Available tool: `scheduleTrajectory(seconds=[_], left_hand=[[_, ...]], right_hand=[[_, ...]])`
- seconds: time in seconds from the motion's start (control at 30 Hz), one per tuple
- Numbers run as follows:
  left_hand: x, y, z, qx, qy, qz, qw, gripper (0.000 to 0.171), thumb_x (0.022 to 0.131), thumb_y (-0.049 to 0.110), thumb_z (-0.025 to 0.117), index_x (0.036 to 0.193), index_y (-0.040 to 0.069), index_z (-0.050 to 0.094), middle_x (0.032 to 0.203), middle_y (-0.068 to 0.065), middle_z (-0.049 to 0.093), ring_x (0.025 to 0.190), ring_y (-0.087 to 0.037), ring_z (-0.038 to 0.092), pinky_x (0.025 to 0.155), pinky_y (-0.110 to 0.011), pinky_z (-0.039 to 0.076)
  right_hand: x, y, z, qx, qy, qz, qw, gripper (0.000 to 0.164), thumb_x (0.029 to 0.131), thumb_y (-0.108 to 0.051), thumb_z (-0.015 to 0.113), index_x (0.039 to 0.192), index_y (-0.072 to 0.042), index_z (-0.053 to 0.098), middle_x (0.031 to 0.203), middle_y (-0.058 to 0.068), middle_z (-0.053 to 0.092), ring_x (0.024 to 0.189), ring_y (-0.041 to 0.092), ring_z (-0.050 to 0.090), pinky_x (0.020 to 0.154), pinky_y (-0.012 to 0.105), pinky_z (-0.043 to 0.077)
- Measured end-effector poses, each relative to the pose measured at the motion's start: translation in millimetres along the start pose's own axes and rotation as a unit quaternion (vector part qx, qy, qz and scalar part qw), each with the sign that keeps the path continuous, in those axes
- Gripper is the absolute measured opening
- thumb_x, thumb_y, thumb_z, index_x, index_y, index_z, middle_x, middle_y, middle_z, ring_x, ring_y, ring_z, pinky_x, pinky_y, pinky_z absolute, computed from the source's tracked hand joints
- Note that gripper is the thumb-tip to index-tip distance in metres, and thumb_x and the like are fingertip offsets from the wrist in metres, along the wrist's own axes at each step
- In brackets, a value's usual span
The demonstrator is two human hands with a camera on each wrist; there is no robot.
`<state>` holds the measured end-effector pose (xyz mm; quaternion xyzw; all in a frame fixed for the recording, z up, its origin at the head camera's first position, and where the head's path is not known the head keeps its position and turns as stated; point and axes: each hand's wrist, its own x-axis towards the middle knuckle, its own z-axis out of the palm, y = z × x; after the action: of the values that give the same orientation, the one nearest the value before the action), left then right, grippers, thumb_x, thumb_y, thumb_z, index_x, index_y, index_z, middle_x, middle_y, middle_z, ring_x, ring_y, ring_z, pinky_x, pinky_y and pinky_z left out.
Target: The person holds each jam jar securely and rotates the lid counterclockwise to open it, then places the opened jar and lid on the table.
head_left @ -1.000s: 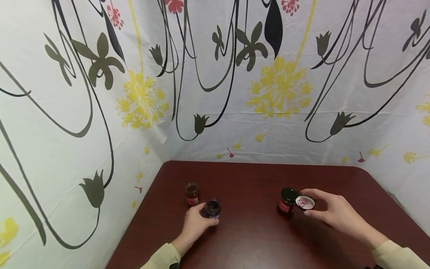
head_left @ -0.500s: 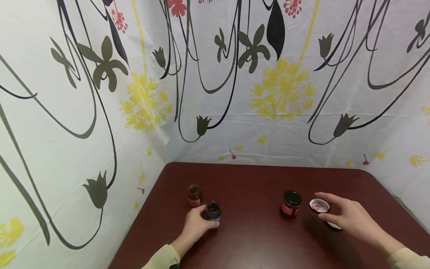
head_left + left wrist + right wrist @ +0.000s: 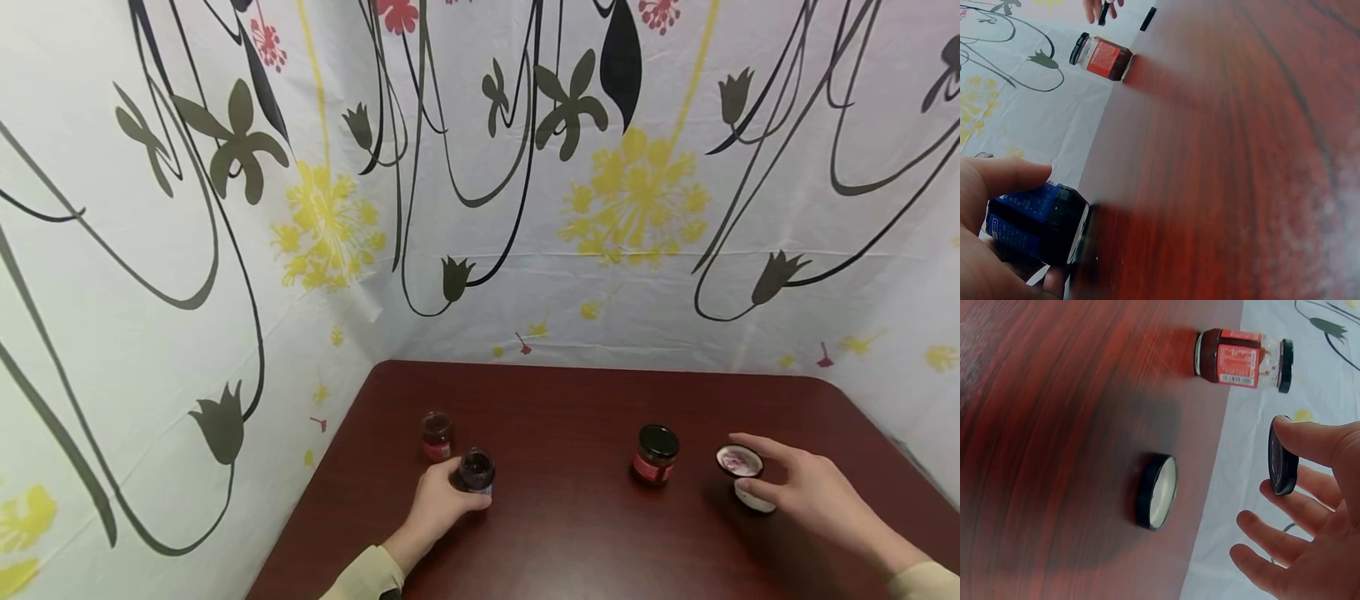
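My left hand [image 3: 441, 502] grips a lidless dark jar [image 3: 477, 475] standing upright on the table; its blue label [image 3: 1022, 203] shows in the left wrist view. At the right, my right hand [image 3: 821, 492] pinches a black-rimmed lid [image 3: 738, 461] between thumb and fingers, with its pale, stained inside facing up. That lid is held above the tabletop. Just below it, a second lid [image 3: 1159, 494] lies on the table, white inside up, apart from the hand. A red-labelled jar [image 3: 655, 456] with a black lid on stands left of the right hand.
Behind the left hand stands another small jar [image 3: 437, 437] with a red label and no lid. The dark red wooden table [image 3: 570, 533] ends at a white floral cloth [image 3: 480, 225] hanging at the back and sides.
Holding the lid, my right hand has moved right, away from the closed red-labelled jar. The second lid has come into view under it. My left hand keeps its grip on the dark jar.
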<state>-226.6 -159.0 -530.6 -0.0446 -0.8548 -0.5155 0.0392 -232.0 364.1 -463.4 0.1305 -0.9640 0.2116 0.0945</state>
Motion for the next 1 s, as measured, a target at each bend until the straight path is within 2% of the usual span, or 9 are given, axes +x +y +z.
scheduleTrajectory(seconds=[0.07,0.2,0.33,0.43,0.53,0.67,1.0], left_hand=[[-0.1,-0.2,0.4,-0.002,-0.001,-0.004,1.0000,0.055,0.064,0.024,0.093,0.114,0.015,0.074,0.099,0.006,0.072,0.093,-0.016,0.066,0.084,-0.042,0.052],[-0.7,-0.5,0.6,-0.005,-0.003,-0.010,0.9999,0.056,0.063,0.023,0.094,0.115,0.016,0.074,0.101,0.005,0.072,0.094,-0.017,0.065,0.086,-0.044,0.051],[-1.5,0.0,0.3,-0.011,-0.006,-0.018,0.9998,0.057,0.064,0.024,0.094,0.116,0.016,0.073,0.102,0.005,0.072,0.096,-0.018,0.065,0.087,-0.045,0.051],[-1.4,0.1,0.5,-0.014,-0.009,-0.027,0.9995,0.057,0.064,0.024,0.094,0.116,0.017,0.073,0.103,0.005,0.072,0.097,-0.019,0.065,0.087,-0.047,0.051],[-0.8,-0.1,0.7,-0.013,-0.006,-0.027,0.9995,0.056,0.065,0.024,0.093,0.116,0.017,0.073,0.103,0.005,0.072,0.098,-0.019,0.065,0.087,-0.047,0.051],[0.1,0.0,0.8,-0.010,-0.001,-0.024,0.9997,0.055,0.065,0.024,0.093,0.116,0.018,0.073,0.103,0.006,0.072,0.098,-0.019,0.065,0.087,-0.047,0.051],[-0.9,-1.3,3.1,-0.011,0.007,-0.018,0.9998,0.054,0.064,0.024,0.093,0.114,0.019,0.073,0.104,0.006,0.072,0.100,-0.019,0.064,0.089,-0.048,0.050]], right_hand=[[-1,4,0,-0.003,-0.001,0.001,1.000,0.067,0.080,-0.052,0.081,0.139,-0.028,0.060,0.128,0.016,0.065,0.106,0.034,0.061,0.066,0.037,0.042],[-3,14,2,-0.003,-0.019,0.010,1.000,0.069,0.082,-0.049,0.080,0.142,-0.023,0.057,0.129,0.019,0.064,0.083,0.021,0.058,0.062,0.035,0.038],[-6,26,3,-0.011,-0.020,0.014,1.000,0.070,0.082,-0.048,0.080,0.142,-0.022,0.057,0.128,0.020,0.064,0.077,0.014,0.053,0.061,0.033,0.036],[-7,34,3,-0.017,-0.014,0.018,1.000,0.070,0.082,-0.051,0.080,0.142,-0.021,0.058,0.127,0.021,0.064,0.088,0.020,0.056,0.063,0.036,0.037],[-7,39,3,-0.013,-0.019,0.028,0.999,0.072,0.083,-0.053,0.078,0.143,-0.019,0.057,0.128,0.024,0.063,0.098,0.034,0.062,0.066,0.044,0.044],[-9,44,2,-0.010,-0.013,0.036,0.999,0.071,0.084,-0.053,0.077,0.141,-0.016,0.058,0.128,0.026,0.063,0.114,0.050,0.057,0.073,0.058,0.046],[-16,66,4,-0.031,0.019,0.039,0.999,0.067,0.081,-0.045,0.082,0.135,-0.009,0.062,0.119,0.029,0.065,0.103,0.052,0.061,0.069,0.058,0.045]])
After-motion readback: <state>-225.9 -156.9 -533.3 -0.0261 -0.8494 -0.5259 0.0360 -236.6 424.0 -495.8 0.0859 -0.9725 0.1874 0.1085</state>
